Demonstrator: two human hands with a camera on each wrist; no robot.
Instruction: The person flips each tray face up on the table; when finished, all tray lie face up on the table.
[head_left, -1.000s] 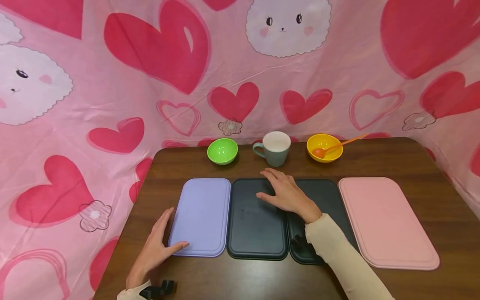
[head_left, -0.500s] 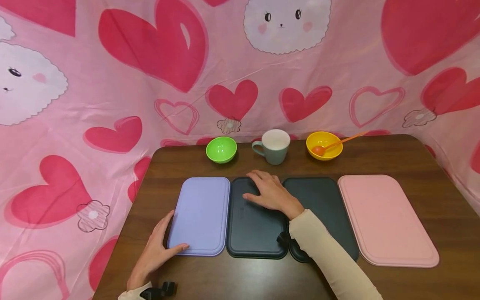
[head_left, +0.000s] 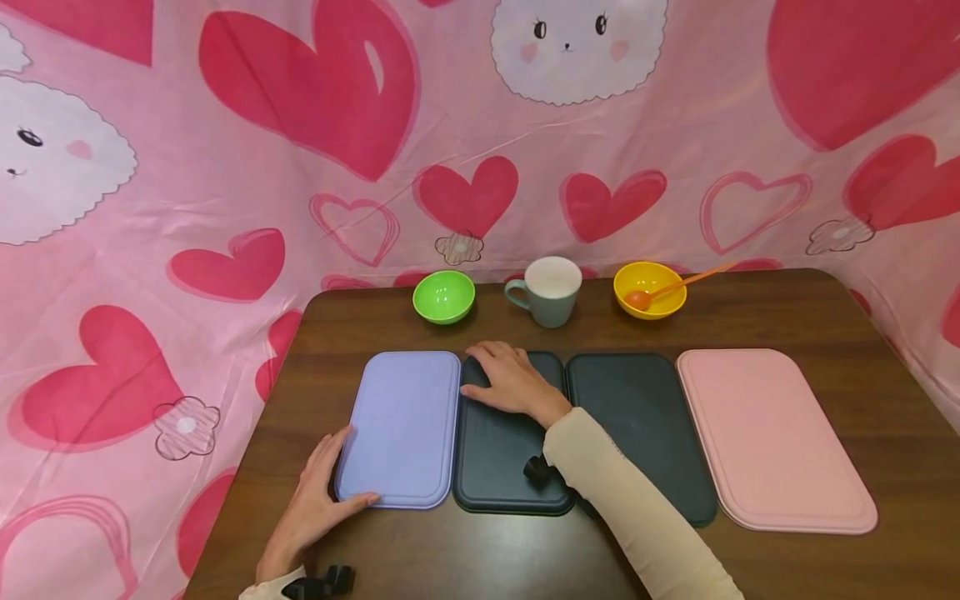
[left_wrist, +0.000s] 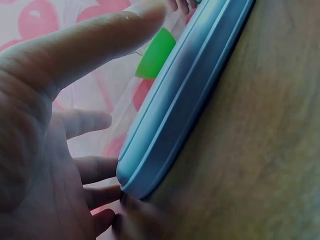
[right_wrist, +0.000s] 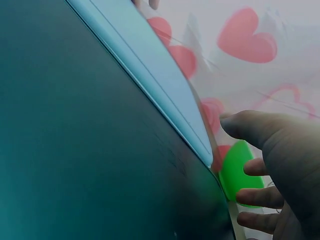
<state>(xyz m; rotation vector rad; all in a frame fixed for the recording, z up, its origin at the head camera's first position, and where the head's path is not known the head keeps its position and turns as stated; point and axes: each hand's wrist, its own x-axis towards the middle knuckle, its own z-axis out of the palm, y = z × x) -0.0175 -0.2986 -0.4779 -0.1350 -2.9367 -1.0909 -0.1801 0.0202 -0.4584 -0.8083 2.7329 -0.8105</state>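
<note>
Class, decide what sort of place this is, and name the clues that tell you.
Possibly an indoor corner staged for tabletop work: a pink heart-patterned cloth backdrop stands behind a brown wood-grain table, set with a round glossy green bowl.

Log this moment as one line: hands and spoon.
left hand: at left edge of purple board; right hand: over left dark board; spoon: in yellow bowl

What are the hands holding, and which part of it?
Nothing is held. The right hand is open over a dark board. The left hand is spread at the edge of the purple board, not gripping it.
</note>
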